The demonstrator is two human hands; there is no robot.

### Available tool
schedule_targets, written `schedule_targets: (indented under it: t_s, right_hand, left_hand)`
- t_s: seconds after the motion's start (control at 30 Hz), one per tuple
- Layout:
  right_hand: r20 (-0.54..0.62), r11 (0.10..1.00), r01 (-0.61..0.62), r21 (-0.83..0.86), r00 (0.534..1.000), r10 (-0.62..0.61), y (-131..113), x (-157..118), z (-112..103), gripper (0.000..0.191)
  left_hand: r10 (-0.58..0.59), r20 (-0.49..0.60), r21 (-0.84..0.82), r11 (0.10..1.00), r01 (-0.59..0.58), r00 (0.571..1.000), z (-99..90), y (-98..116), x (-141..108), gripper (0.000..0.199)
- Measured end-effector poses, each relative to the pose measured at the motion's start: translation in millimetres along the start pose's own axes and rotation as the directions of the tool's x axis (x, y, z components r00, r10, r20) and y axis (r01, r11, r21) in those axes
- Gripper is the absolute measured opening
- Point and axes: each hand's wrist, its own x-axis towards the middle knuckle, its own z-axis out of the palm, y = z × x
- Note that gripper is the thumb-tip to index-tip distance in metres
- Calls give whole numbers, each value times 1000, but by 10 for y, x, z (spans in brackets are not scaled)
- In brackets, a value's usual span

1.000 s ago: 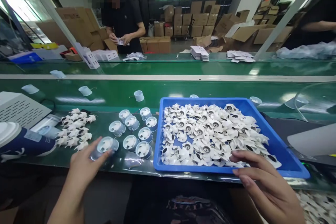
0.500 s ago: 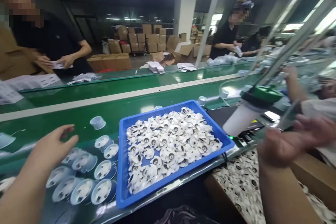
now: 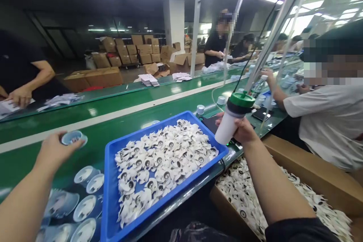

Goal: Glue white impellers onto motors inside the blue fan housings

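Note:
My left hand point(image 3: 55, 147) grips a translucent blue cup point(image 3: 74, 138) between thumb and fingers, above the green belt. On the right, my right hand point(image 3: 244, 130) is wrapped round a white cylindrical tool point(image 3: 227, 125) with a green and black top, held tilted. Between my hands lies a blue tray point(image 3: 106, 193) heaped with small white fan blades point(image 3: 167, 159) with dark round centres. Several blue cups point(image 3: 85, 208) with white pieces inside stand to the left of the tray, below my left hand.
A cardboard box point(image 3: 312, 159) full of fan blades sits at lower right. A co-worker in a white shirt point(image 3: 326, 121) is at the right. Others stand across the green conveyor point(image 3: 124, 117). A metal frame post point(image 3: 196, 26) rises behind it, with paper stacks point(image 3: 149, 79) nearby.
My left hand has closed on a cup. My right hand has moved left and taken hold of the white tool. The camera view has turned right.

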Motion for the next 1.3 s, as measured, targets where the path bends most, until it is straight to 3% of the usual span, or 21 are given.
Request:
schedule_targets:
  t_s: [0.07,0.1,0.17,0.23,0.33,0.43,0.6,0.8,0.93,1.07,1.17,1.23,1.3]
  right_hand:
    - [33,998,-52,40,998,51,-124,-47,94,81]
    - [56,995,-79,67,996,75,-189,-75,173,84]
    - [133,977,-149,150,983,129,-318,-150,414,89]
    - [250,938,-229,261,954,164,-434,-244,754,87]
    - [377,889,-241,388,922,86,-571,-370,1298,74]
    - [402,867,-224,444,915,30,-656,-437,1630,58]
    - [467,897,-199,395,884,-10,-681,-499,1626,34]
    - [449,982,-169,85,886,114,-758,-534,1504,63]
    - [412,966,-195,170,905,110,-787,-545,1528,74]
    - [344,957,-169,237,935,80,-740,-554,1593,62]
    - [265,959,-211,191,951,157,-738,-527,1556,59]
    - [199,965,-226,132,960,198,-725,-507,1411,66]
    - [155,982,-176,67,974,164,-662,-502,1155,68]
  left_hand:
    - [-144,-175,-38,989,140,974,53,143,-114,50]
    - [-205,-209,-91,978,190,956,106,271,-209,51]
    - [-268,-118,-209,948,240,956,280,648,-447,49]
    - [-195,106,-204,955,214,975,532,1128,-670,44]
    - [6,161,-151,988,18,987,925,1779,-830,47]
    - [110,171,-215,974,-72,979,1148,2117,-805,44]
    - [144,123,-315,944,-99,982,1149,2221,-738,26]
    - [174,142,-343,932,-117,974,1166,2268,-742,25]
    - [163,147,-310,944,-111,976,1145,2297,-764,29]
    - [72,292,-320,947,27,954,1032,2371,-765,42]
    - [-6,484,-398,889,226,875,955,2358,-770,73]
    - [-51,556,-358,886,295,829,931,2243,-823,93]
    - [-116,541,-280,909,308,833,937,2030,-931,93]
